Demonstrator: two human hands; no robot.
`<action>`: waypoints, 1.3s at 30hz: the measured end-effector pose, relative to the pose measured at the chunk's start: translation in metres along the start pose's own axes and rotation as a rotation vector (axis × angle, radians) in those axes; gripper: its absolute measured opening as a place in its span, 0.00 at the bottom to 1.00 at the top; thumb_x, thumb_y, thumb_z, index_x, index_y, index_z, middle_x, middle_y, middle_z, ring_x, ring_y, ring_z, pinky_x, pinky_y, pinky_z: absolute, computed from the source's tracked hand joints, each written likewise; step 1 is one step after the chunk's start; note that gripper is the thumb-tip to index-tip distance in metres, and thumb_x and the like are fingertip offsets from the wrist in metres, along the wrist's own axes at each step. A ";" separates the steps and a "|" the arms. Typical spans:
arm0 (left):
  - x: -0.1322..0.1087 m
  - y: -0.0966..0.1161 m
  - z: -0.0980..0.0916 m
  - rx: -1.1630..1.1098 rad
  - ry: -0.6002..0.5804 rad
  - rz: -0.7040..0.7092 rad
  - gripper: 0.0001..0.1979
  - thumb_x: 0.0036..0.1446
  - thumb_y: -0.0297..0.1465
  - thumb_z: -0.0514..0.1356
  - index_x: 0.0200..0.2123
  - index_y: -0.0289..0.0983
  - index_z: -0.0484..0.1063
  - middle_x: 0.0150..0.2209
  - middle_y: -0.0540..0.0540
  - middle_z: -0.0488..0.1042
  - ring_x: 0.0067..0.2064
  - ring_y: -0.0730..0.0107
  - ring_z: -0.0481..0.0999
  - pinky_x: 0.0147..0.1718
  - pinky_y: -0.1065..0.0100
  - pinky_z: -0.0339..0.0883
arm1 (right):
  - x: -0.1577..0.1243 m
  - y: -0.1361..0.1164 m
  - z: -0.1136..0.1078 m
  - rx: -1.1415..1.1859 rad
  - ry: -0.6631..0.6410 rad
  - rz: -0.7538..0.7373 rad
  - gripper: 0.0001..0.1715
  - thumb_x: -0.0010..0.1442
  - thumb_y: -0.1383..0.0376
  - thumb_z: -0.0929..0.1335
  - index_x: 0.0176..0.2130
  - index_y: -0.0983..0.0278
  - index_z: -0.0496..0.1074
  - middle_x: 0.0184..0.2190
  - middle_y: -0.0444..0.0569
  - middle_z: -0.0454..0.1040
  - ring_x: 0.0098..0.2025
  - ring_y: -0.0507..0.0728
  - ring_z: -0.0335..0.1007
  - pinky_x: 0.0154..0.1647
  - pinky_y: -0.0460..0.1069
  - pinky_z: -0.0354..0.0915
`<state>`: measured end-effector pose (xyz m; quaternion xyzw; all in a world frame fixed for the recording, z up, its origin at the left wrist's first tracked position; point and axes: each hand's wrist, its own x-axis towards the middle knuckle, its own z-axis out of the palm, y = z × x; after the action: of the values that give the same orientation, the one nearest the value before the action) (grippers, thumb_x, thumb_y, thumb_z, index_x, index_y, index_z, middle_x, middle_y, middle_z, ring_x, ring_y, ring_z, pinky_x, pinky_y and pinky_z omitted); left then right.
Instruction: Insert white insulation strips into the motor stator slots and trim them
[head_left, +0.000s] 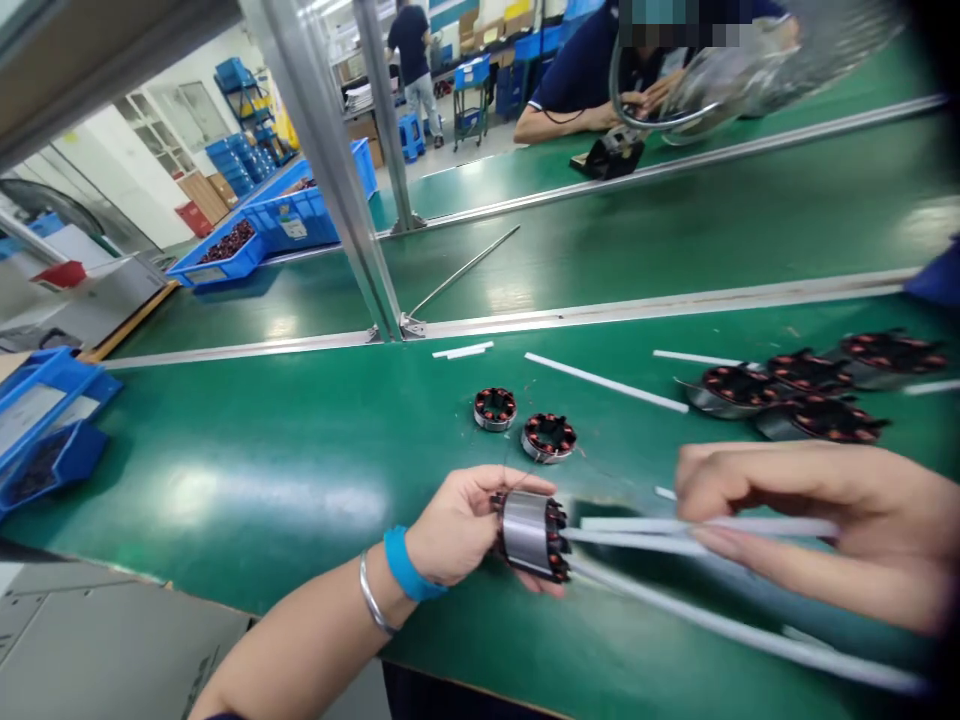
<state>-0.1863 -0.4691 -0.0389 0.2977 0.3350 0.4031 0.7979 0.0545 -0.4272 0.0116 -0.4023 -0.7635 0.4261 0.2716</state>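
My left hand (457, 525), with a blue band and a silver bangle at the wrist, is wrapped round a motor stator (526, 533) held on its side. White tubes (750, 620) stretch rightward from the stator's black-toothed end. My right hand (795, 520) pinches white tubing between thumb and fingers at the right. Just beyond my left hand, two smaller stators (495, 408) with copper windings lie on the green table. Several larger stators (731, 388) are grouped at the right, behind my right hand.
Loose white strips (606, 382) lie on the green table (300, 430). A metal post (322, 170) rises at the table's far edge. Blue bins (52, 430) stand at the left, others (292, 215) farther back. Across the belt a person (577, 80) works; another (411, 50) stands behind.
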 end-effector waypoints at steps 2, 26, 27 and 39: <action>0.001 0.000 -0.001 0.006 0.013 -0.016 0.21 0.43 0.32 0.70 0.42 0.32 0.74 0.28 0.44 0.78 0.23 0.64 0.79 0.17 0.70 0.73 | 0.005 -0.004 0.000 0.072 -0.177 -0.053 0.17 0.58 0.52 0.68 0.25 0.59 0.73 0.22 0.46 0.70 0.23 0.52 0.64 0.24 0.48 0.59; -0.007 -0.007 0.011 0.431 0.233 0.185 0.14 0.50 0.27 0.62 0.41 0.28 0.78 0.33 0.40 0.79 0.31 0.73 0.76 0.34 0.72 0.71 | 0.017 0.022 0.063 0.063 0.066 -0.219 0.09 0.54 0.59 0.69 0.24 0.58 0.73 0.28 0.47 0.75 0.30 0.55 0.74 0.29 0.44 0.69; -0.007 -0.007 0.011 0.430 0.239 0.180 0.14 0.49 0.27 0.62 0.41 0.28 0.78 0.33 0.40 0.79 0.30 0.73 0.76 0.33 0.72 0.71 | 0.017 0.023 0.064 0.084 0.048 -0.202 0.10 0.54 0.59 0.69 0.23 0.58 0.72 0.28 0.48 0.75 0.29 0.56 0.74 0.29 0.44 0.69; -0.007 -0.005 0.012 0.293 0.156 0.139 0.18 0.43 0.20 0.61 0.40 0.31 0.76 0.29 0.46 0.75 0.28 0.77 0.73 0.30 0.76 0.66 | 0.050 0.016 0.022 0.030 -0.048 0.055 0.21 0.54 0.46 0.69 0.32 0.61 0.75 0.34 0.53 0.78 0.36 0.60 0.75 0.37 0.51 0.72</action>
<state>-0.1780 -0.4802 -0.0334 0.4012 0.4295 0.4261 0.6878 0.0172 -0.3890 -0.0098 -0.4088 -0.7519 0.4543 0.2474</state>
